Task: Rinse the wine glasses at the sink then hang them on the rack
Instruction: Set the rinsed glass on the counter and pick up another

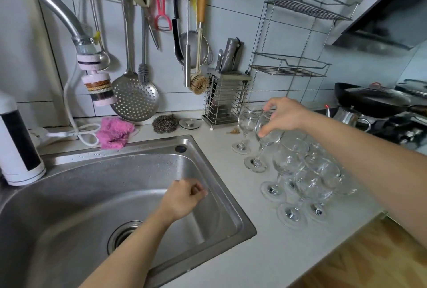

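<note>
Glass (265, 138): clear, with a stem, tipped a bit, on the tabletop (265, 255) right of the sink (69, 195).
Right hand (283, 116): reaches out, grips the glass bowl from above.
Left hand (184, 197): over the sink, fingers loosely curled, holding nothing.
Count: one held glass, one back glass (245, 123), a bunch (307, 181) too crowded to count.

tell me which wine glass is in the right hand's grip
The tilted glass, second from the back wall, its bowl pinched by the right hand. The other glasses stand upright and untouched on the counter.
</note>
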